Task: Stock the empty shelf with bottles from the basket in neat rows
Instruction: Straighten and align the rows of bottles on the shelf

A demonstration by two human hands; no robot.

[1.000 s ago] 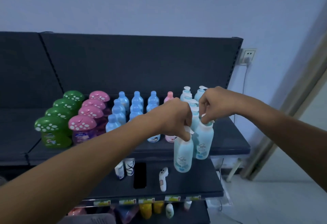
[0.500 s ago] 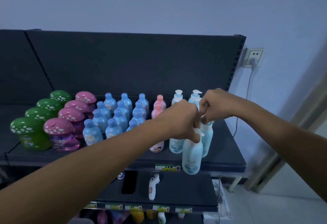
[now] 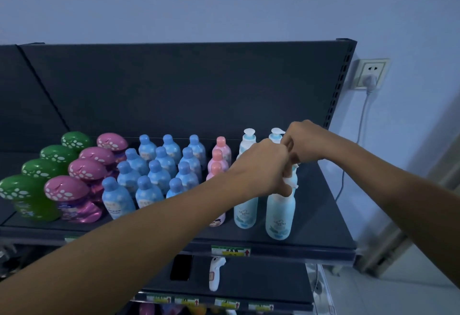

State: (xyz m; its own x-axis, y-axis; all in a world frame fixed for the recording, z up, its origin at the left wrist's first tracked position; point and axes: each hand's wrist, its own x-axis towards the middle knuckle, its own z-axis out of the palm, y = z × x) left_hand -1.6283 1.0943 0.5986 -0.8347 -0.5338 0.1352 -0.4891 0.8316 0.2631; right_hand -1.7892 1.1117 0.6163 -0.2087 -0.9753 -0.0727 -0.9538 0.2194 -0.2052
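Seemingly, left hand [image 3: 261, 165] and right hand [image 3: 302, 141] grip 2 half-hidden pumps [image 3: 290, 182].

left hand [image 3: 263, 165] and right hand [image 3: 302, 143] grip pump bottles [image 3: 280, 215]

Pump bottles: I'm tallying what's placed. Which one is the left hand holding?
The front pump bottle of the rightmost row, nearest the shelf edge: the left hand pinches its white pump head. The right hand holds the bottle behind it.
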